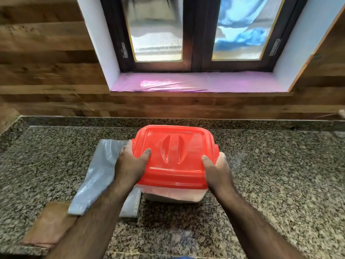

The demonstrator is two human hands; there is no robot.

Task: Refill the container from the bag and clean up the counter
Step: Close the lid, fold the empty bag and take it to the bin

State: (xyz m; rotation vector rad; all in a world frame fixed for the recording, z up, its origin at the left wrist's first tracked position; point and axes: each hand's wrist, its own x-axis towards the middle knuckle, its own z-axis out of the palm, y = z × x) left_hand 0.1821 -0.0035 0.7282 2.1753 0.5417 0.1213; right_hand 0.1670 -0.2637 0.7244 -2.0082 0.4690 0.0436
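Observation:
A clear plastic container with a red lid stands on the granite counter in the middle of the view; a pale powder shows through its lower wall. My left hand grips the lid's left edge, thumb lying on top. My right hand grips the right edge the same way. A flattened grey plastic bag lies on the counter just left of the container, partly under my left forearm.
A brown flat piece, like paper or board, lies at the counter's front left under the bag's end. Behind the counter rises a wood-panelled wall with a shut window and a pink-lined sill.

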